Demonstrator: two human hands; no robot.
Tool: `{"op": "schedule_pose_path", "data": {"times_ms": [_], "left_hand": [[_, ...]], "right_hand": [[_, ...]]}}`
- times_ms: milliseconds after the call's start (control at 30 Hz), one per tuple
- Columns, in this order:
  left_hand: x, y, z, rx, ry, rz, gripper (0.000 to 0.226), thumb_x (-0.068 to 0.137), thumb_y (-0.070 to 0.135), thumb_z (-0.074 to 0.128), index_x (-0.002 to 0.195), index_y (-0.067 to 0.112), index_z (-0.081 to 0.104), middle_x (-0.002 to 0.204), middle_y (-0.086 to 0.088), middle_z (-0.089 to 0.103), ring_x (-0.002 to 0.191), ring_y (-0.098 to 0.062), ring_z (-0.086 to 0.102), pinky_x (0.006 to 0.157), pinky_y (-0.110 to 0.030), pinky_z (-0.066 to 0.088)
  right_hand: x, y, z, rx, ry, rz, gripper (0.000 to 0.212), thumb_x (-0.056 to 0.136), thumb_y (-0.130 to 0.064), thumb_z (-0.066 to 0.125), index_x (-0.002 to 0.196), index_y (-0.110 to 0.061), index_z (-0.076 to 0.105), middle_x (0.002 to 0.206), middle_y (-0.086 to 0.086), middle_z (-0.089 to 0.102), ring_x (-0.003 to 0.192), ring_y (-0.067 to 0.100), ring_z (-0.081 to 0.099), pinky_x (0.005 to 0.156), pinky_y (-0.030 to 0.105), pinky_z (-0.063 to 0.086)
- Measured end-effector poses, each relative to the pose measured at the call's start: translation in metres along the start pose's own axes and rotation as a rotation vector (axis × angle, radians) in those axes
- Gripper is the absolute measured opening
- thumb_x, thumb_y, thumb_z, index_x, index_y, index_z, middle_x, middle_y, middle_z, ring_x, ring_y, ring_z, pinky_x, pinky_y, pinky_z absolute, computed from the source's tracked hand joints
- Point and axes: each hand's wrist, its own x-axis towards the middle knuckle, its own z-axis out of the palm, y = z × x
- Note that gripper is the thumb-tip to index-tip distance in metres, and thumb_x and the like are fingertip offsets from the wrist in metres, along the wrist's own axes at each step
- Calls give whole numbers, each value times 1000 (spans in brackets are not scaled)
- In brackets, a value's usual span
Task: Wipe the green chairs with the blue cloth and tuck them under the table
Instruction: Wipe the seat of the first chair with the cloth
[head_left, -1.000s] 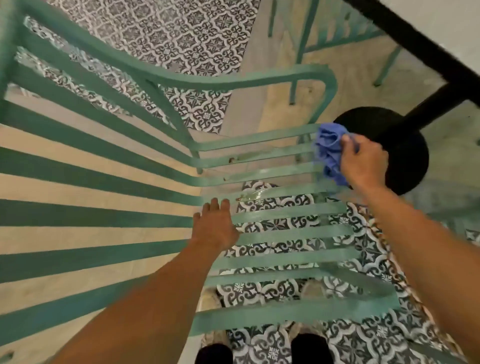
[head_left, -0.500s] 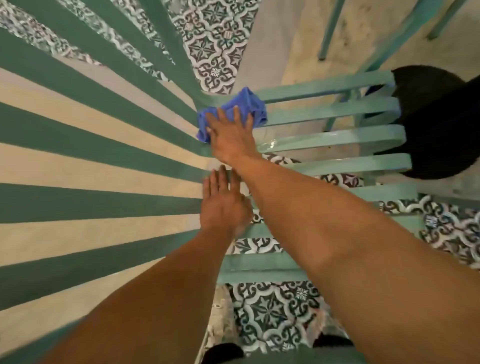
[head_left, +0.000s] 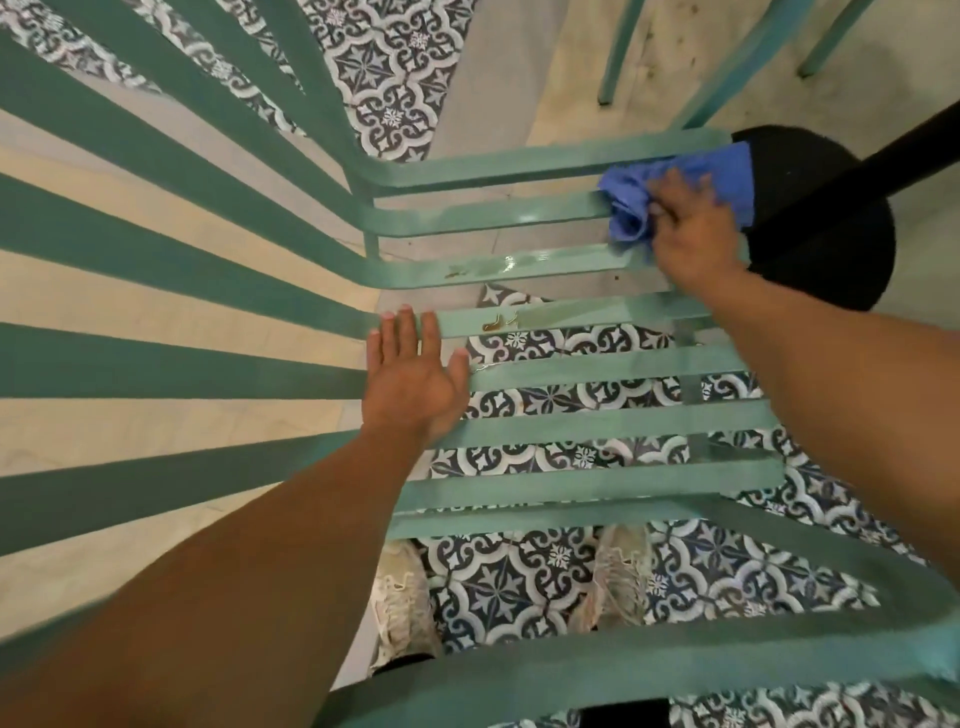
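A green slatted metal chair (head_left: 597, 421) fills the view from above, its back slats fanning to the left and its seat slats running to the right. My right hand (head_left: 691, 234) presses a crumpled blue cloth (head_left: 639, 202) onto the far right end of the seat slats. My left hand (head_left: 410, 374) lies flat, fingers spread, where the seat meets the back. Brown smears and wet streaks mark two middle slats (head_left: 498, 322).
The table's round black base (head_left: 826, 228) and dark post (head_left: 914, 156) stand just beyond the seat's right end. Legs of another green chair (head_left: 618, 52) rise at the top. Patterned tile floor (head_left: 395, 88) and my two pale shoes (head_left: 618, 577) show below.
My right hand has swept the blue cloth from the seat's left corner by the backrest across to its far right end. My left hand stays flat on the seat.
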Motion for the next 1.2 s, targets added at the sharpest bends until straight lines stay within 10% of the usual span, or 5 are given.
{"op": "schedule_pose_path", "data": {"times_ms": [233, 400, 567, 900, 1200], "left_hand": [[7, -5, 4, 122, -6, 69, 86, 84, 60, 17, 155, 11, 17, 161, -18, 14, 148, -34, 9, 120, -46, 2], [9, -5, -3, 57, -63, 20, 82, 94, 54, 31, 155, 8, 1, 163, -15, -6, 150, -30, -8, 120, -42, -6], [6, -10, -11, 3, -119, 47, 74, 100, 42, 28, 155, 10, -8, 162, -12, -16, 149, -26, -15, 120, -39, -9], [6, -11, -29, -311, -57, 13, 64, 88, 13, 50, 147, 2, 29, 150, -22, 34, 139, -36, 31, 115, -41, 24], [-1, -10, -43, -124, -161, 85, 76, 93, 18, 52, 154, 5, 8, 162, -14, 10, 149, -30, 10, 120, -36, 12]], "right_hand": [[-72, -201, 102, -196, -256, -657, 46, 99, -32, 33, 145, -30, 35, 153, -4, 34, 141, 28, 23, 112, 47, 18], [-69, -104, 69, -326, -238, -621, 53, 95, -22, 45, 147, -29, 33, 159, -5, 19, 148, 26, 11, 118, 47, 8], [-96, 64, -20, -200, -51, -70, 52, 81, -22, 41, 129, -10, 58, 132, 24, 56, 113, 51, 55, 88, 58, 49], [-135, -150, 110, -349, -340, -614, 60, 95, -24, 40, 151, -28, 18, 160, -3, 17, 148, 27, 8, 116, 54, 3], [-131, 60, -32, -245, -248, -141, 59, 94, -23, 53, 148, -29, 29, 152, 7, 37, 135, 24, 40, 103, 38, 38]]}}
